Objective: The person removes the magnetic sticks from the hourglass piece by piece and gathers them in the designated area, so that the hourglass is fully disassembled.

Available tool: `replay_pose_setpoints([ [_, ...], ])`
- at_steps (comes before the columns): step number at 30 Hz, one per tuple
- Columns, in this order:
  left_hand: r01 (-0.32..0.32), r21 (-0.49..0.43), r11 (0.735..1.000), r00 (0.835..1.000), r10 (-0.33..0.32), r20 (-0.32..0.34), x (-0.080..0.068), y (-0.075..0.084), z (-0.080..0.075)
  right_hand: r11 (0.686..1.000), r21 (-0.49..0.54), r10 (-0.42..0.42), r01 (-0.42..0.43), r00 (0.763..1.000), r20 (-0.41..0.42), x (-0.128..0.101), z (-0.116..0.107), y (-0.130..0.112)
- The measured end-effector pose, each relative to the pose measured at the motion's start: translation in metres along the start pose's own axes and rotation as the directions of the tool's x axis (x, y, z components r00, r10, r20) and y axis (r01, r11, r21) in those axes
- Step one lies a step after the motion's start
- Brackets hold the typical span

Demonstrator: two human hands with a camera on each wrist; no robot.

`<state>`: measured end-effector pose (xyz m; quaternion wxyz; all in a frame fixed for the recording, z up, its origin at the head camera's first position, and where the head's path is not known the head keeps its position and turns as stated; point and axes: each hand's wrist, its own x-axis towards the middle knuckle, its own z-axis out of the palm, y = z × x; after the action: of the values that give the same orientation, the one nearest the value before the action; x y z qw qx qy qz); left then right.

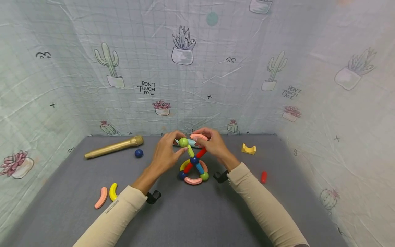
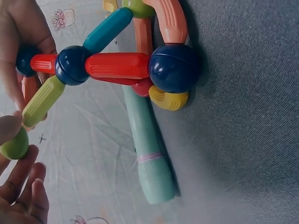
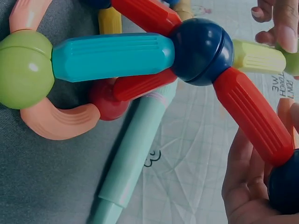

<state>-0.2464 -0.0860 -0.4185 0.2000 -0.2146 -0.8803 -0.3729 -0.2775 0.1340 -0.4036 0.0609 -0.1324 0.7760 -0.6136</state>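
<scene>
Head view shows us the rod-and-ball structure (image 1: 194, 160) standing mid-table toward the far side, its ring of curved pieces (image 1: 193, 180) seemingly serving as a broad base. We see the left hand (image 1: 166, 151) pinching the green ball (image 1: 183, 142) at the upper left between thumb and fingers, while the right hand (image 1: 216, 143) curls thumb and fingers round a pink curve (image 1: 199, 136) at the upper right; we judge both grips steady the raised rods. Beyond lies a mint stick (image 3: 137, 147); a gold stick (image 1: 114, 147) rests far left, a yellow block (image 1: 248, 149) far right.

Structure (image 1: 194, 160) on table (image 1: 197, 216) | left: loose ball (image 1: 139, 153), microphone (image 1: 114, 147) behind | right: block (image 1: 248, 149), loose rod (image 1: 263, 177) before
</scene>
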Motion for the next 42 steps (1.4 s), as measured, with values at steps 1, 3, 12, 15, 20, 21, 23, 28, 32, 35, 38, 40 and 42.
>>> replay_pose_setpoints([
  [1,0.006,-0.013,1.0,1.0,-0.006,-0.008,0.0,-0.001,0.0,1.0,0.006,0.0,0.0,1.0,-0.002,0.0,0.0,0.0],
  [3,0.017,-0.046,0.999,0.999,-0.019,-0.027,0.0,-0.004,-0.001,1.0,0.015,-0.002,0.002,1.0,-0.008,0.0,0.001,0.001],
  [12,0.086,0.003,0.996,0.992,-0.085,-0.095,-0.012,-0.024,-0.029,1.0,0.025,0.014,-0.013,0.999,-0.029,0.0,0.002,-0.001],
  [15,0.099,0.062,0.993,0.99,-0.092,-0.111,-0.019,-0.04,-0.043,1.0,0.017,0.018,-0.017,0.999,-0.031,0.0,0.002,-0.002],
  [20,0.142,0.14,0.98,0.986,-0.128,-0.106,-0.032,-0.074,-0.068,1.0,-0.001,0.029,-0.029,0.999,-0.036,-0.001,0.003,-0.003],
  [21,0.156,0.156,0.975,0.985,-0.142,-0.098,-0.034,-0.081,-0.073,1.0,-0.004,0.031,-0.031,0.999,-0.038,0.0,0.003,-0.003],
  [23,0.19,0.187,0.964,0.981,-0.178,-0.078,-0.04,-0.095,-0.083,0.999,-0.01,0.035,-0.036,0.998,-0.042,0.0,0.003,-0.003],
  [28,0.271,0.259,0.927,0.962,-0.273,-0.029,-0.052,-0.129,-0.104,0.999,-0.016,0.045,-0.045,0.998,-0.046,-0.001,0.003,-0.002],
  [32,0.341,0.296,0.892,0.93,-0.367,0.035,-0.054,-0.146,-0.116,0.999,-0.02,0.046,-0.047,0.998,-0.051,-0.002,0.003,-0.003],
  [35,0.382,0.312,0.87,0.898,-0.43,0.099,-0.051,-0.155,-0.121,0.999,-0.025,0.046,-0.048,0.997,-0.055,-0.003,0.002,-0.003],
  [38,0.403,0.327,0.855,0.865,-0.473,0.168,-0.049,-0.163,-0.123,0.998,-0.029,0.05,-0.052,0.997,-0.05,-0.003,0.001,-0.004],
  [40,0.403,0.335,0.852,0.85,-0.484,0.209,-0.047,-0.168,-0.123,0.998,-0.029,0.05,-0.051,0.998,-0.042,-0.004,0.001,-0.004],
  [42,0.399,0.34,0.851,0.84,-0.489,0.237,-0.047,-0.173,-0.123,0.998,-0.027,0.053,-0.054,0.998,-0.033,-0.004,0.001,-0.004],
])
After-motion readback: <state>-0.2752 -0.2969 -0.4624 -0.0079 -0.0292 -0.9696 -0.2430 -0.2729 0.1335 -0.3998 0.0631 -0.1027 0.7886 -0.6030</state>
